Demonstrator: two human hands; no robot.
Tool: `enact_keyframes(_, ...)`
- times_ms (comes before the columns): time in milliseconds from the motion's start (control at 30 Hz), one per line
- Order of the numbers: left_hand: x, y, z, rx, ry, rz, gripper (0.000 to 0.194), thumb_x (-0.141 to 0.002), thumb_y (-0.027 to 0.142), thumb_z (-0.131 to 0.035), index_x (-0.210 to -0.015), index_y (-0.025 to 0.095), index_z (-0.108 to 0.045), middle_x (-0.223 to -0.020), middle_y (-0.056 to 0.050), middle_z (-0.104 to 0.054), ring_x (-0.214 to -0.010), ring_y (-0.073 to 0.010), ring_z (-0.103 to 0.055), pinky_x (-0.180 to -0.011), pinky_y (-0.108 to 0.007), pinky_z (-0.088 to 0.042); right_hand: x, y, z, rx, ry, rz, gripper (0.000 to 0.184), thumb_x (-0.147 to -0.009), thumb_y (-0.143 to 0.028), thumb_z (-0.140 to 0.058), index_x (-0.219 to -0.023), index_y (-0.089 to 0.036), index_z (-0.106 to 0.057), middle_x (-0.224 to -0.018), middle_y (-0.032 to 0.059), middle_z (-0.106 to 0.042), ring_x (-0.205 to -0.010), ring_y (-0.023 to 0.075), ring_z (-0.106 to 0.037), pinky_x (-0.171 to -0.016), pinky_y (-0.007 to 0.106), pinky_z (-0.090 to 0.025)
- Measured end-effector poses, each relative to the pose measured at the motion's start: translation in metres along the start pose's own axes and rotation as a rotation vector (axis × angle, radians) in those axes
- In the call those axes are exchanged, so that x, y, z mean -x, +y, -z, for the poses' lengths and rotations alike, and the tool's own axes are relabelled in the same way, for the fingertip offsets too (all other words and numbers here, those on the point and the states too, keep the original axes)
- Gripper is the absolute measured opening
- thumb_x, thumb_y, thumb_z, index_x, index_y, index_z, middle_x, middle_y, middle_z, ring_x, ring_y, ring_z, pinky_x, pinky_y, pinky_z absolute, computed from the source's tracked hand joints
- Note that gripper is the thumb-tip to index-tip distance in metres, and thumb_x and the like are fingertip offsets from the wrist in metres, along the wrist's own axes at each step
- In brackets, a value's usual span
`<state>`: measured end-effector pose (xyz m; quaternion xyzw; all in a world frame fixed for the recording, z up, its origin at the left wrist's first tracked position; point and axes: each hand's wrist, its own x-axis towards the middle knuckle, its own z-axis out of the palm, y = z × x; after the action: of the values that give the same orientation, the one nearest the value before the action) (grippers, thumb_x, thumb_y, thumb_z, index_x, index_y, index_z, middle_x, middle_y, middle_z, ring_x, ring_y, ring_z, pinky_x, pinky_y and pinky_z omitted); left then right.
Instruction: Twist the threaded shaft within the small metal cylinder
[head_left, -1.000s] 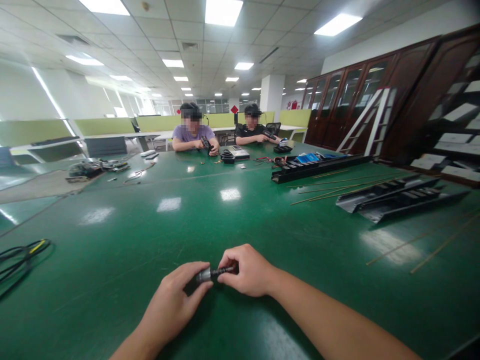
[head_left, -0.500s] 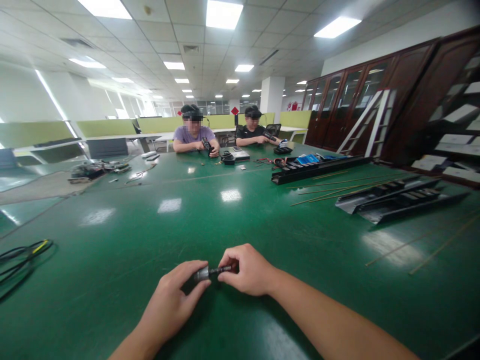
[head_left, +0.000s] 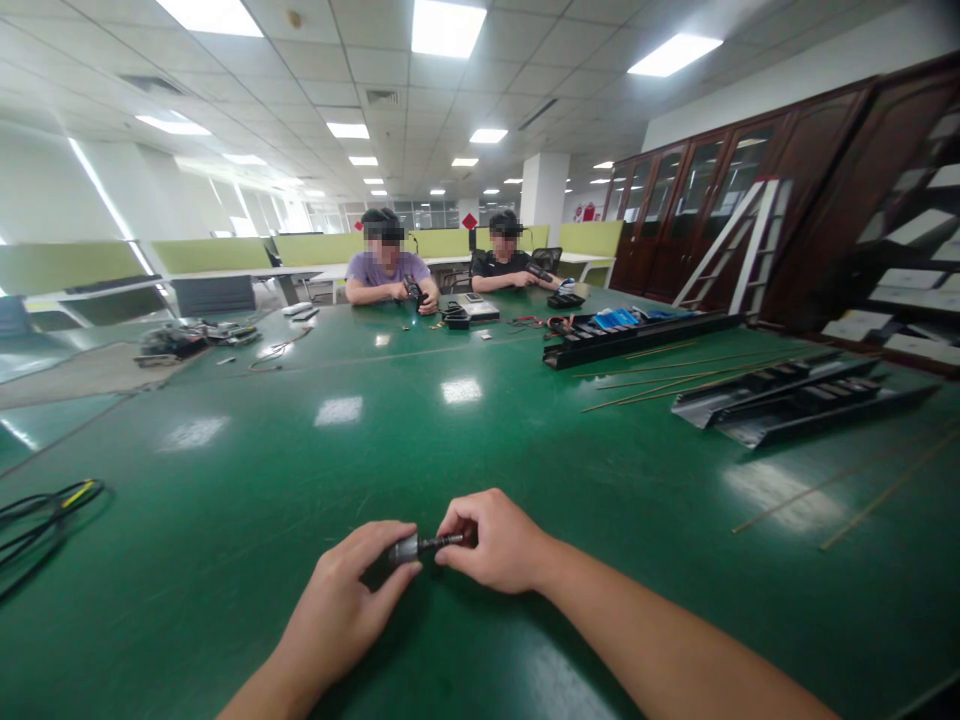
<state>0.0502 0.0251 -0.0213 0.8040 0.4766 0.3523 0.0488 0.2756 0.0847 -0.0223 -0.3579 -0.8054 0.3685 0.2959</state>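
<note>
Left hand (head_left: 337, 595) pinches the silver end and right hand (head_left: 495, 545) the dark end of a small black-and-silver cylindrical part (head_left: 424, 545), held between them over the green workbench (head_left: 187, 530).

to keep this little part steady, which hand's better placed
Left, probably: the left hand closes around the wider silver end of the small dark part, while the right hand only pinches its thin dark shaft in the fingertips.

At lower centre, the small cylindrical fitting (head_left: 424, 545) shows a shiny metal end and matt black shaft, above a glossy green tabletop (head_left: 225, 440)
</note>
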Motion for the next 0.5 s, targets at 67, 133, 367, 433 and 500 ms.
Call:
enact_keyframes(67, -0.0002, -0.0002, 0.0002, 0.002, -0.007, 0.006, 0.026, -0.089, 0.03, -0.066, -0.115, 0.027, -0.067, -0.106, -0.003, -0.074, -0.097, -0.0205, -0.072, -0.086, -0.03, -0.06, 0.0002, -0.0005, 0.0002, 0.002, 0.004, 0.002, 0.013, -0.074, -0.027, -0.074, -0.083, -0.017, -0.072, -0.07, 0.0004, -0.069, -0.06, 0.0124, -0.06, -0.056, 0.021, -0.042)
enact_keyframes(133, 0.0001, -0.0007, 0.0004, 0.0, -0.013, 0.011, 0.026, -0.09, 0.03, -0.066, -0.115, 0.028, -0.066, -0.107, -0.003, -0.074, -0.097, -0.0206, -0.071, -0.087, -0.031, -0.059, 0.0001, -0.0009, 0.0003, 0.006, 0.007, 0.005, 0.013, -0.075, -0.027, -0.074, -0.083, -0.018, -0.072, -0.07, 0.0003, -0.069, -0.06, 0.0124, -0.06, -0.056, 0.021, -0.042)
enact_keyframes(367, 0.0018, -0.0032, -0.0002, 0.003, -0.011, 0.015, 0.026, -0.09, 0.03, -0.066, -0.116, 0.027, -0.066, -0.108, -0.003, -0.073, -0.099, -0.0208, -0.071, -0.088, -0.032, -0.059, -0.0007, -0.0005, -0.0003, 0.038, 0.013, 0.006, 0.014, -0.075, -0.028, -0.074, -0.083, -0.018, -0.072, -0.069, 0.0002, -0.068, -0.06, 0.0121, -0.059, -0.056, 0.021, -0.042)
enact_keyframes(433, 0.0022, -0.0036, -0.0006, -0.002, -0.005, 0.013, 0.026, -0.09, 0.03, -0.066, -0.115, 0.027, -0.066, -0.108, -0.003, -0.073, -0.098, -0.0207, -0.071, -0.088, -0.032, -0.059, -0.0004, -0.0004, -0.0005, 0.047, 0.014, 0.007, 0.013, -0.075, -0.028, -0.074, -0.083, -0.018, -0.073, -0.069, 0.0002, -0.069, -0.06, 0.0121, -0.059, -0.056, 0.021, -0.042)
enact_keyframes(500, 0.0027, -0.0039, -0.0009, -0.008, -0.002, 0.009, 0.026, -0.09, 0.031, -0.067, -0.116, 0.028, -0.066, -0.108, -0.002, -0.074, -0.098, -0.0203, -0.071, -0.088, -0.031, -0.059, -0.0001, -0.0005, -0.0005, 0.047, 0.014, 0.008, 0.013, -0.075, -0.027, -0.074, -0.083, -0.018, -0.073, -0.07, 0.0001, -0.069, -0.06, 0.012, -0.059, -0.056, 0.021, -0.042)
